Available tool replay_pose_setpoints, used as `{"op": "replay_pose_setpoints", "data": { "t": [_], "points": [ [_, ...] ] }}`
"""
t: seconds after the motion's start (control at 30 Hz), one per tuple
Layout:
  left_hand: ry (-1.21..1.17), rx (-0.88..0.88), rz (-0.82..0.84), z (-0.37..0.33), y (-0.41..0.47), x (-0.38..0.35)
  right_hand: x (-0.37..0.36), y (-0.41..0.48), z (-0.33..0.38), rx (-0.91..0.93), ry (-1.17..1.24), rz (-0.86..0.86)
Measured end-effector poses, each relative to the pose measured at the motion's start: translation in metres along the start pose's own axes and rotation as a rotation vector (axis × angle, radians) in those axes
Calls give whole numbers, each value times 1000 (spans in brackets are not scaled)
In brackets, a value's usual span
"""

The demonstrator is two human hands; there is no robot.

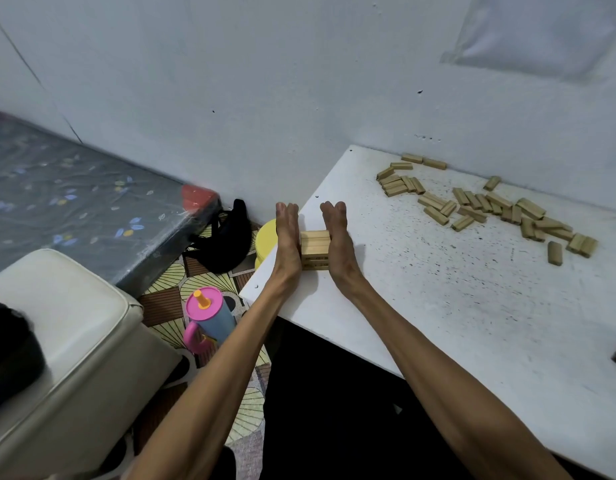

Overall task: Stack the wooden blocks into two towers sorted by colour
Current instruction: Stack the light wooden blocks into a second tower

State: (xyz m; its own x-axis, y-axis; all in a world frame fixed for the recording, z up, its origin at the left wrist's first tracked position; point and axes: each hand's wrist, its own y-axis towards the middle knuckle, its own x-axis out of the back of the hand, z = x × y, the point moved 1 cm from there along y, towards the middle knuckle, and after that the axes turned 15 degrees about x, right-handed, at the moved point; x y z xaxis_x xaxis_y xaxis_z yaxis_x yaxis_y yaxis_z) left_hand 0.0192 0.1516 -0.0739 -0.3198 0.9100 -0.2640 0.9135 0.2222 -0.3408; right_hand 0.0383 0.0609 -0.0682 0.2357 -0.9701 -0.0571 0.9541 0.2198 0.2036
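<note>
- I'm at a white, speckled table (438,306) pushed against a pale wall (265,81), with patterned floor to its left.
- Progress, as I judge it: barely begun. Only one short tower (315,249) stands, close to the table's left edge and nearer the front-left corner than the back one. It is a few layers high with blocks laid side by side on top. I cannot count the layers.
- No second tower is started anywhere I can see.
- Most of the work is left: the loose blocks (490,206) lie scattered along the back edge toward the right, well apart from the tower.
- Every block looks the same pale wood to me, so I cannot tell which colour is which.
- My left hand (288,237) is flat with straight fingers, palm against the tower's left side, right at the table's left edge.
- My right hand (337,237) mirrors it, flat against the tower's right side. Neither hand grips anything; together they seem to be squaring the layers up.
- Both forearms reach in from the front edge.
- Off the table's left edge, on the floor: a yellow stool (266,233), a black bag (227,237) and a pink-lidded cup (209,313).
</note>
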Motion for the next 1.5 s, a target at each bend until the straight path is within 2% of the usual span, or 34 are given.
{"op": "replay_pose_setpoints", "data": {
  "t": [0.3, 0.83, 1.07, 1.2, 1.5],
  "points": [
    [45, 3, 10, 1, -5, -3, -5, -1, -2, 25, -48, 20],
    [-6, -14, -51, 5, 2, -9, -6, 1, -8, -3, 80, -79],
    [-22, -29, -9, 3, 0, -4, 6, 4, -6, -3, 141, -126],
    [-30, -22, -2, 3, 1, 5, 12, 4, -5, -29, 151, -101],
    [36, -39, 8, 2, 4, 2, 6, 1, -7, 5, 13, -11]
  ]
}}
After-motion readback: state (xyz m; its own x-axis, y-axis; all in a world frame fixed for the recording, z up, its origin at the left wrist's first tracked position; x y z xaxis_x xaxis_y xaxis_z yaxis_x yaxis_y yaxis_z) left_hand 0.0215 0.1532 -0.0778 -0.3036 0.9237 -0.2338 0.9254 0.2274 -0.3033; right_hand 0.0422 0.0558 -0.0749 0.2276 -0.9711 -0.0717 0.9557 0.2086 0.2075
